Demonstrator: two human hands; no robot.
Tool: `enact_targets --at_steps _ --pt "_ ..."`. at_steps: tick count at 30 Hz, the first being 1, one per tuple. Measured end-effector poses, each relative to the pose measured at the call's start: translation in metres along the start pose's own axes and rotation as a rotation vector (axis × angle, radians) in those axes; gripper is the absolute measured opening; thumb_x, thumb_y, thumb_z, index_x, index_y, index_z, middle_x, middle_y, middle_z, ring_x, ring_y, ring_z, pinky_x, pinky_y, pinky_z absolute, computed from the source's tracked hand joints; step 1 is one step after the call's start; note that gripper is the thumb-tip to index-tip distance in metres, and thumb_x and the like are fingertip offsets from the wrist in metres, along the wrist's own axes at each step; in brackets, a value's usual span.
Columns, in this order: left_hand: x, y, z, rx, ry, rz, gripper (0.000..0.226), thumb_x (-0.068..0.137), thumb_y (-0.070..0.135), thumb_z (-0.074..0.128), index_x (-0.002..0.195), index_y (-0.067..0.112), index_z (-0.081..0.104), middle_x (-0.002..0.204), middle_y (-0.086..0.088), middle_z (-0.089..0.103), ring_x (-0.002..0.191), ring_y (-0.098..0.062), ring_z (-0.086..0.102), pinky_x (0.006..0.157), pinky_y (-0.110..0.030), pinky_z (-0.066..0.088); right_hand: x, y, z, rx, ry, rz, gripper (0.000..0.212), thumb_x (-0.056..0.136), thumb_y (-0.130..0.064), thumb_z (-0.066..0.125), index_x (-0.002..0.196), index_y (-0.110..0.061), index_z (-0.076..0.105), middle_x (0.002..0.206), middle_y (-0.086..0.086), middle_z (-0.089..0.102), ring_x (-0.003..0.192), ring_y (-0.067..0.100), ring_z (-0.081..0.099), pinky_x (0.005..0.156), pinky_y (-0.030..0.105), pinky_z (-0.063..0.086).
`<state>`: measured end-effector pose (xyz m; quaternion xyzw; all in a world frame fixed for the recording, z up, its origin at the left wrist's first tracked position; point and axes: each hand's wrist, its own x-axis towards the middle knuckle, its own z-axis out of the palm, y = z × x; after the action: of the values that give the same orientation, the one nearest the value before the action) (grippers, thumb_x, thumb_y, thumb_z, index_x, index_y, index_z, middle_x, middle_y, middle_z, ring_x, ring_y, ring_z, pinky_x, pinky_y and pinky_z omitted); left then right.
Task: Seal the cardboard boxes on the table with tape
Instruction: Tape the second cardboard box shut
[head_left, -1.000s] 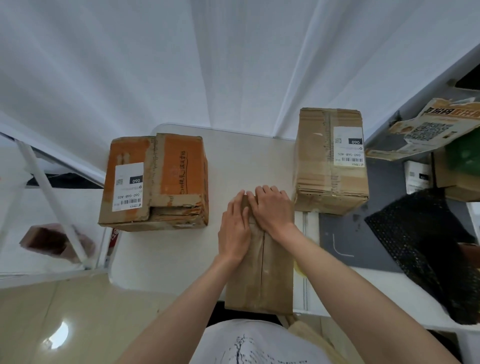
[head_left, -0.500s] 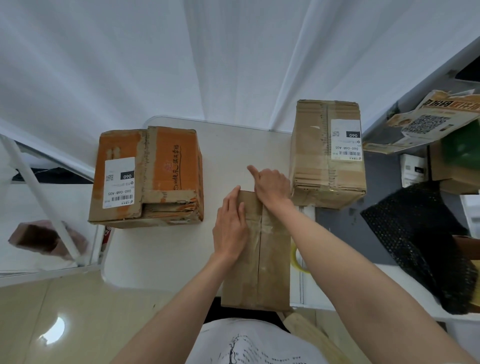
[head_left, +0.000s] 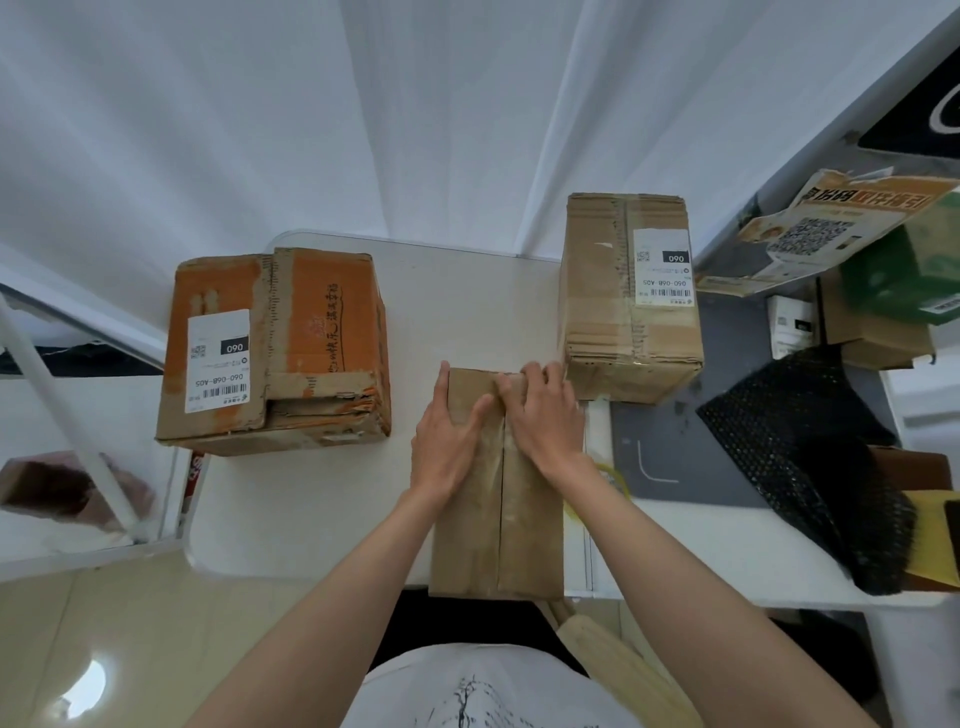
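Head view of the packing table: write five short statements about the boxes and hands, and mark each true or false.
1. Both hands rest on the plain brown box. True.
2. The left hand holds a tape roll. False: it lies flat on the box.
3. The orange box carries a white label. True.
4. The right hand touches the taped box at the far right. False: it presses the plain brown box.
5. Three cardboard boxes sit on the white table. True.
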<state>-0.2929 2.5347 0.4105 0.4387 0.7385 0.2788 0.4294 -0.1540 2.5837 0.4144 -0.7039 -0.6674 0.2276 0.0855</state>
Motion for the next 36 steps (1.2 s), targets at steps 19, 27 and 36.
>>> enact_targets --at_steps 19,27,36 --pt "0.0 0.001 0.002 0.01 0.031 0.014 0.072 0.095 0.069 0.047 0.157 0.04 0.021 0.146 -0.005 0.053 0.133 -0.031 0.051 0.111 -0.053 0.039 -0.079 -0.011 0.029 -0.251 0.217 -0.259 0.059 0.103 -0.015 0.04 0.16 -0.013 0.021 0.168 0.013 0.013 0.156 0.03 0.008 0.126 0.051 0.011" --pt "0.001 -0.002 0.001 0.013 0.021 0.01 0.075 0.094 0.07 0.047 0.157 0.037 0.023 0.148 -0.006 0.052 0.135 -0.032 0.048 0.112 -0.048 0.037 -0.163 0.01 0.045 -0.275 0.175 -0.341 0.064 0.105 -0.045 0.033 0.16 -0.014 0.022 0.168 0.01 0.015 0.157 0.026 0.006 0.125 0.052 0.012" --pt "0.002 -0.004 -0.009 -0.028 -0.046 0.012 0.078 0.092 0.072 0.05 0.157 0.037 0.025 0.149 -0.002 0.053 0.136 -0.03 0.049 0.115 -0.052 0.036 -0.162 0.006 0.025 -0.019 0.151 -0.334 0.062 0.1 -0.052 0.039 0.155 -0.025 0.029 0.164 0.001 0.024 0.149 0.021 0.026 0.118 0.044 0.028"
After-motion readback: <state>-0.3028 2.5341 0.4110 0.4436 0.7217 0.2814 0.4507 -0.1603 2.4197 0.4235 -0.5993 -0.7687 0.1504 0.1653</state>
